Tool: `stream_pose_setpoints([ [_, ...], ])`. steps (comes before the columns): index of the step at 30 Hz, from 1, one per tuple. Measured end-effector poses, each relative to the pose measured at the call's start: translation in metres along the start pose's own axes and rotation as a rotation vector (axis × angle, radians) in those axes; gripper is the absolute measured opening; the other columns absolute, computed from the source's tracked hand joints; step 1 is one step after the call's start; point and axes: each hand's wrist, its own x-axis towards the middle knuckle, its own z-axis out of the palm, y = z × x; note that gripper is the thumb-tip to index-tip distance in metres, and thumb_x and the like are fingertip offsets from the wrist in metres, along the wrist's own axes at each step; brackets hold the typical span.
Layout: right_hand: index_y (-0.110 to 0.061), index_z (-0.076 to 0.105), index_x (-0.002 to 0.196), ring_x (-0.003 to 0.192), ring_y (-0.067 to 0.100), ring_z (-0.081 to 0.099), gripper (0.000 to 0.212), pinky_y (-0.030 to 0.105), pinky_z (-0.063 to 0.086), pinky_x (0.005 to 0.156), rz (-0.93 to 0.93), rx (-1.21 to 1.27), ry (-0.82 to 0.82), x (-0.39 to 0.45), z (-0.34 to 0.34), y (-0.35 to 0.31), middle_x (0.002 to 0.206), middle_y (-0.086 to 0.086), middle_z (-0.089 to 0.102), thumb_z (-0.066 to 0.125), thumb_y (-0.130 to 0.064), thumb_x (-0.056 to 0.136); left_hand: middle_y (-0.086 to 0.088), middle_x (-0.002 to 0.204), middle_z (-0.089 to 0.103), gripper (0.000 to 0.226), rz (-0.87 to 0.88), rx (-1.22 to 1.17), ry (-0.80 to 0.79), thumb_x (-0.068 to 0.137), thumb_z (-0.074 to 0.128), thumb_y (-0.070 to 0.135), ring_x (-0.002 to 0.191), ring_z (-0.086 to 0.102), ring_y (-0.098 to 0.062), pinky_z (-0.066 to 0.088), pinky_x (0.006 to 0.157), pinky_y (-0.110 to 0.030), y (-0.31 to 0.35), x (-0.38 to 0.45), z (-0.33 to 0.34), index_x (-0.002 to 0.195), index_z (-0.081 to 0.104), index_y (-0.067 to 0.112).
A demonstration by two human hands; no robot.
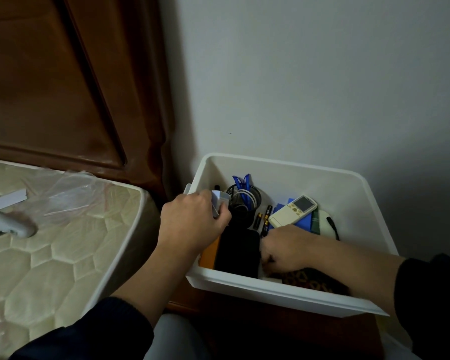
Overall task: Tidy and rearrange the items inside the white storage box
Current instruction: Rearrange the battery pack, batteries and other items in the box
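White storage box (348, 203) is sitting against the wall beside the bed (63, 242). Left hand (192, 222) is pinching a small white packet (220, 201) over the box's left edge. Right hand (283, 248) is reaching low inside; its fingers are hidden, so I cannot tell what they are doing. Risk, my read: the left forearm could be nudging the mesh pen cup (243, 201) over, spilling pens onto the batteries (264, 220). Count: one remote (292, 210), one cup, roughly three batteries, one black flat item (238, 253), one patterned pouch (315, 280).

mesh cup (244, 201) and remote (292, 210) crowd the box (322, 183).
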Motion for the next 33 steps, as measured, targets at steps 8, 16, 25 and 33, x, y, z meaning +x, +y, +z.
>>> stream_pose_setpoints([
  [8, -0.02, 0.061, 0.059, 0.056, 0.018, 0.065, 0.034, 0.03, 0.053, 0.05, 0.424, 0.402, 0.228, -0.014, -0.011, 0.004, 0.055, -0.003, 0.061, 0.057, -0.015, 0.092, 0.008, 0.059, 0.055, 0.04, 0.033, -0.023, 0.012, 0.095, 0.047, 0.059, 0.051, 0.053, -0.012, 0.037, 0.046, -0.024, -0.001, 0.0, 0.003, 0.075, 0.057, 0.026],
  [16, -0.034, 0.058, 0.131, 0.085, 0.002, 0.064, 0.054, 0.024, 0.055, 0.075, 0.286, 0.596, 0.478, -0.009, -0.066, -0.028, 0.113, -0.016, 0.064, 0.075, -0.014, 0.084, 0.011, 0.051, 0.042, 0.042, 0.093, -0.096, 0.069, 0.095, 0.045, 0.057, 0.041, 0.04, -0.008, 0.023, 0.042, -0.021, -0.001, -0.002, -0.001, 0.066, 0.044, 0.026],
  [25, -0.007, 0.069, 0.098, 0.089, 0.025, 0.067, 0.013, 0.033, 0.06, 0.079, 0.538, 0.433, -0.099, 0.007, -0.013, -0.029, 0.1, 0.011, 0.068, 0.055, -0.007, 0.099, 0.011, 0.054, 0.042, 0.037, -0.042, -0.101, 0.063, 0.094, 0.045, 0.055, 0.04, 0.037, -0.002, 0.019, 0.042, -0.019, -0.005, -0.001, 0.003, 0.066, 0.038, 0.031],
  [33, -0.003, 0.071, 0.109, 0.081, 0.026, 0.08, 0.015, 0.038, 0.067, 0.079, 0.632, 0.768, -0.079, 0.009, -0.04, -0.031, 0.091, 0.015, 0.079, 0.066, -0.01, 0.096, 0.01, 0.053, 0.045, 0.038, -0.04, -0.095, 0.035, 0.094, 0.041, 0.06, 0.043, 0.04, -0.001, 0.02, 0.042, -0.02, -0.005, 0.0, 0.002, 0.071, 0.047, 0.031],
])
